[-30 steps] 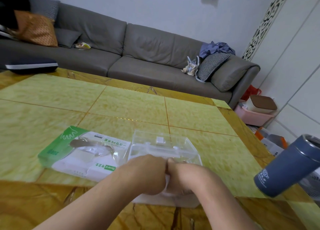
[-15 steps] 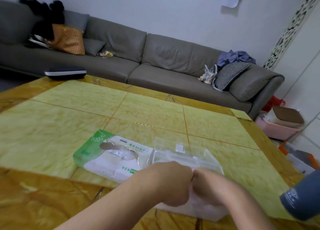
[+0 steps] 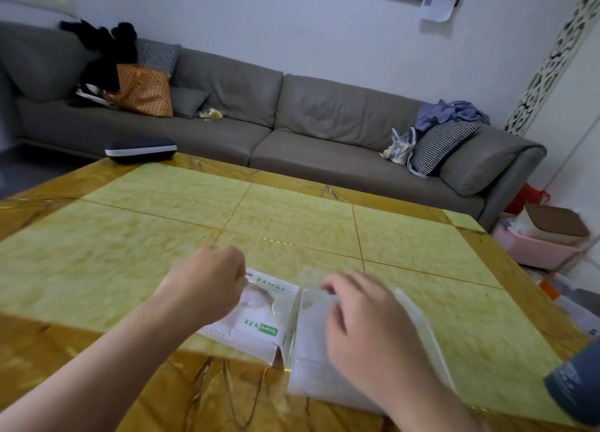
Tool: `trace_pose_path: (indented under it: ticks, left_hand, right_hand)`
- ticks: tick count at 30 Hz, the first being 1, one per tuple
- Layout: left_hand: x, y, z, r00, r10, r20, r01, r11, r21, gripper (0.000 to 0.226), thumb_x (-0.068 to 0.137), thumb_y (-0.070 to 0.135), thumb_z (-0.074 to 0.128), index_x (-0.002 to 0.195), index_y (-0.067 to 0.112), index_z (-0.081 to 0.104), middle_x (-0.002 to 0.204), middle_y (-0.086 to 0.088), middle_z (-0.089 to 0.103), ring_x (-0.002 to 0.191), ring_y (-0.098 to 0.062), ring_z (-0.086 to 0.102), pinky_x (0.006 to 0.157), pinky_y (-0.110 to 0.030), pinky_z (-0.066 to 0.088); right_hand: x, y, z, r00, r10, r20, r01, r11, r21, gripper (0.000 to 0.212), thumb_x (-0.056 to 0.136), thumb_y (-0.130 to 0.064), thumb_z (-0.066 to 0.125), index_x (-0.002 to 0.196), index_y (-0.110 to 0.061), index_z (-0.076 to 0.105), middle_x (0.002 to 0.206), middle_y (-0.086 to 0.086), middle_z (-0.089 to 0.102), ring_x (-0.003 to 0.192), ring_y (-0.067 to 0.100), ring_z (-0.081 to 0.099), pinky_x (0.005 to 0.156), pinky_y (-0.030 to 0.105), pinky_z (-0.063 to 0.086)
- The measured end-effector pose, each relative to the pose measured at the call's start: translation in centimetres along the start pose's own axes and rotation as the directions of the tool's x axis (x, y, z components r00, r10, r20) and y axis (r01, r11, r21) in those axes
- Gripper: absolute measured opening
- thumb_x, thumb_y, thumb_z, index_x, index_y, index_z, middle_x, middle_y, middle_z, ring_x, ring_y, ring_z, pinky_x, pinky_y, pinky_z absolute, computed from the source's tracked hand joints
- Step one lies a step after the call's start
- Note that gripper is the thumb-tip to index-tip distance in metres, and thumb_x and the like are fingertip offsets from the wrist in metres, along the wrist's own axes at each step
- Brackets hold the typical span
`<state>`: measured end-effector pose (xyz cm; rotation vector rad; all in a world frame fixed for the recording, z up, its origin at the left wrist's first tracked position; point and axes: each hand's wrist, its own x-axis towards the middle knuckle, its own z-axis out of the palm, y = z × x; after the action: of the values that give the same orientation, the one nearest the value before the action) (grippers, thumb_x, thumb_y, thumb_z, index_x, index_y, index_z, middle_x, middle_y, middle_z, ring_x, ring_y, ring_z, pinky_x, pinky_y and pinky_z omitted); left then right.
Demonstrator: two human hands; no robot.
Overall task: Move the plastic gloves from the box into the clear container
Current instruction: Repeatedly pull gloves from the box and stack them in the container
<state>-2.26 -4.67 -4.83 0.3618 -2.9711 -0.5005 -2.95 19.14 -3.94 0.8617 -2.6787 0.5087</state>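
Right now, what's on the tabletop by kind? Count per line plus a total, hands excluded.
Glove box: 1
Clear container: 1
Dark zip case at the far edge: 1
Blue-grey tumbler, partly cut off at the right: 1
Total: 4
The plastic gloves lie massed in the container and can't be counted singly.

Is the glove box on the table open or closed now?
Open. The glove box has an oval opening torn in its top, and thin clear plastic shows through it beside the left hand.
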Motion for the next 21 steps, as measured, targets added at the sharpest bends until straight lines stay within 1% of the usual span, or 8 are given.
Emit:
trace_pose_path:
  ticks: [3, 5, 6, 9, 12, 13, 17, 21]
  left_hand:
    - [0.2, -0.6, 0.9, 0.994, -0.017, 0.107, 0.011, 0.998, 0.058, 0.029, 0.097, 0.051, 0.063, 0.083, 0.026, 0.07, 0.07, 0.007, 0.067, 0.056, -0.011, 0.059, 0.047, -0.025, 0.042]
    - [0.5, -0.7, 1.3, 0.991, -0.003, 0.134, -0.009, 0.996, 0.09, 0.028, 0.097, 0.05, 0.064, 0.084, 0.026, 0.071, 0.072, 0.007, 0.066, 0.06, -0.01, 0.057, 0.049, -0.025, 0.036]
    - [0.7, -0.8, 1.5, 0.989, -0.002, 0.146, -0.012, 0.996, 0.09, 0.025, 0.096, 0.05, 0.066, 0.086, 0.028, 0.071, 0.075, 0.008, 0.067, 0.063, -0.01, 0.057, 0.052, -0.025, 0.037]
    - [1.2, -1.1, 2.0, 0.989, -0.023, 0.143, 0.027, 0.999, -0.022, 0.013, 0.09, 0.045, 0.074, 0.089, 0.032, 0.074, 0.083, 0.013, 0.068, 0.077, -0.009, 0.065, 0.069, -0.031, 0.056]
    - [1.2, -1.1, 1.9, 0.995, -0.008, 0.096, 0.02, 0.992, -0.125, 0.005, 0.09, 0.034, 0.071, 0.086, 0.031, 0.073, 0.08, 0.015, 0.068, 0.075, -0.007, 0.067, 0.071, -0.034, 0.061]
    - [1.2, -1.0, 1.8, 0.997, -0.006, 0.082, 0.019, 0.987, -0.16, 0.007, 0.09, 0.031, 0.07, 0.085, 0.03, 0.074, 0.08, 0.015, 0.069, 0.075, -0.006, 0.067, 0.07, -0.034, 0.061]
    - [1.4, -1.0, 1.0, 0.999, -0.036, 0.035, 0.045, 0.947, -0.317, 0.01, 0.088, 0.026, 0.071, 0.079, 0.029, 0.075, 0.076, 0.013, 0.073, 0.073, -0.005, 0.069, 0.069, -0.032, 0.062]
    - [1.4, -1.1, 0.1, 0.994, -0.106, -0.037, 0.074, 0.867, -0.493, 0.01, 0.089, 0.025, 0.074, 0.079, 0.028, 0.074, 0.077, 0.01, 0.075, 0.078, -0.009, 0.071, 0.072, -0.032, 0.06]
  right_hand:
    - [0.0, -1.7, 1.8, 0.963, -0.226, 0.144, 0.222, 0.974, 0.046, 0.039, 0.101, -0.022, 0.043, 0.136, -0.024, 0.061, 0.137, -0.013, 0.055, 0.138, 0.006, 0.037, 0.119, 0.016, 0.017]
    - [0.0, -2.4, 3.3, 0.936, -0.291, 0.2, 0.291, 0.956, 0.031, 0.037, 0.099, -0.025, 0.043, 0.129, -0.021, 0.064, 0.133, -0.009, 0.059, 0.139, 0.013, 0.036, 0.12, 0.017, 0.009]
    - [0.1, -2.7, 3.7, 0.928, -0.296, 0.227, 0.299, 0.954, 0.022, 0.035, 0.098, -0.026, 0.044, 0.125, -0.019, 0.065, 0.129, -0.007, 0.061, 0.136, 0.015, 0.038, 0.12, 0.017, 0.008]
    - [0.2, -3.2, 4.2, 0.912, -0.287, 0.292, 0.299, 0.954, 0.004, 0.029, 0.099, -0.023, 0.046, 0.119, -0.019, 0.067, 0.124, -0.005, 0.062, 0.124, 0.017, 0.041, 0.118, 0.017, 0.01]
    - [0.4, -3.4, 4.0, 0.913, -0.283, 0.293, 0.291, 0.957, 0.018, 0.025, 0.098, -0.02, 0.047, 0.114, -0.02, 0.067, 0.118, -0.005, 0.061, 0.122, 0.017, 0.041, 0.113, 0.008, -0.009]
    - [0.5, -3.4, 4.0, 0.914, -0.277, 0.298, 0.286, 0.958, 0.014, 0.024, 0.098, -0.02, 0.048, 0.112, -0.02, 0.067, 0.116, -0.006, 0.061, 0.121, 0.016, 0.042, 0.115, 0.009, -0.01]
    - [0.7, -3.2, 4.5, 0.91, -0.26, 0.323, 0.275, 0.961, -0.002, 0.022, 0.096, -0.021, 0.047, 0.106, -0.022, 0.067, 0.109, -0.008, 0.062, 0.115, 0.013, 0.051, 0.126, 0.022, -0.001]
    - [0.7, -3.2, 4.8, 0.91, -0.254, 0.328, 0.271, 0.963, -0.005, 0.022, 0.094, -0.022, 0.047, 0.103, -0.023, 0.067, 0.105, -0.01, 0.063, 0.113, 0.013, 0.052, 0.123, 0.022, 0.005]
